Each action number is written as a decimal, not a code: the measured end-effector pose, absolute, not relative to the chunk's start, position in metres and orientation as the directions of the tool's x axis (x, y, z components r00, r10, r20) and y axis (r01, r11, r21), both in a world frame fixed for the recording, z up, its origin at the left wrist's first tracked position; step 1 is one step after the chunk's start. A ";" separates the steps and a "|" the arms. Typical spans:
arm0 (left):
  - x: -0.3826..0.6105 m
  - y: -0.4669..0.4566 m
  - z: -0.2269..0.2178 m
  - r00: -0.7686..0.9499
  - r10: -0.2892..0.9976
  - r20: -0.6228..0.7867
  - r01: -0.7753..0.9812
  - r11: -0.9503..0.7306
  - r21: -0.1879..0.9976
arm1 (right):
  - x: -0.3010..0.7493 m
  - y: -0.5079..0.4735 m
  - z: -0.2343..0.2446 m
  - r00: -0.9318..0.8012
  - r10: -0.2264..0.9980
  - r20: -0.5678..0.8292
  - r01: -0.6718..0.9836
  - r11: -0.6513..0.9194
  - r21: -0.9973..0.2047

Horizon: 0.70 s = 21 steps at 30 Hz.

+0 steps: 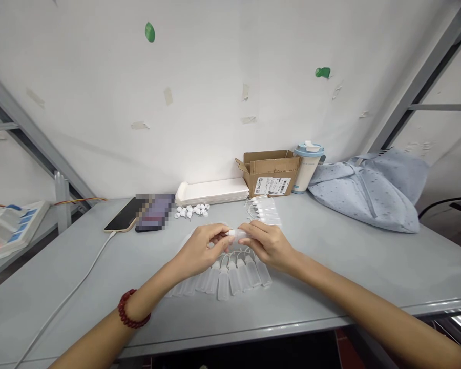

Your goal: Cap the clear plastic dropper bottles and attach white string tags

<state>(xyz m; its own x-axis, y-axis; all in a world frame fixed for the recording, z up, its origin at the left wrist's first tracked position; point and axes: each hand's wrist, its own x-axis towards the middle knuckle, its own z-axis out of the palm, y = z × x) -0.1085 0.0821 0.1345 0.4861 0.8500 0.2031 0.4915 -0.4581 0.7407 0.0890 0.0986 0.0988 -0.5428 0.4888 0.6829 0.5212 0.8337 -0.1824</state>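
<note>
Between my two hands, above the grey table, a small translucent plastic bottle (241, 233) lies sideways with its white cap (231, 232) toward the left. My left hand (205, 248) pinches the cap end, fingers closed. Around the bottle's body, the fingers of my right hand (271, 246) are closed. Just below them, several similar bottles (223, 284) with thin tubes at their tops lie fanned out on the table, partly hidden by my left arm. Farther back, white caps (192, 210) sit in a loose group. More bottles (267, 209) lie in a row beyond my right hand.
A cardboard box (272, 177), a stack of white envelopes (215, 191) and a lidded cup (306, 169) stand along the wall. At right lies a blue cloth bag (363, 192). Two phones (123, 215) rest at left, one with a white cable (77, 287) across the table.
</note>
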 end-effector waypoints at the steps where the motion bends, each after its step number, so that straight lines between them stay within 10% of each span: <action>1: -0.109 0.082 0.133 0.487 0.836 0.253 0.526 -0.512 0.680 | 0.089 0.099 0.099 -0.542 0.507 0.670 0.508 0.833 -0.219; 5: -0.109 0.083 0.127 0.508 0.787 0.350 0.559 -0.610 0.561 | 0.089 0.100 0.100 -0.531 0.532 0.660 0.476 0.832 -0.287; 21: -0.109 0.086 0.134 0.476 0.879 0.024 0.334 -0.206 0.920 | 0.086 0.098 0.098 -0.546 0.347 0.763 0.536 0.844 -0.001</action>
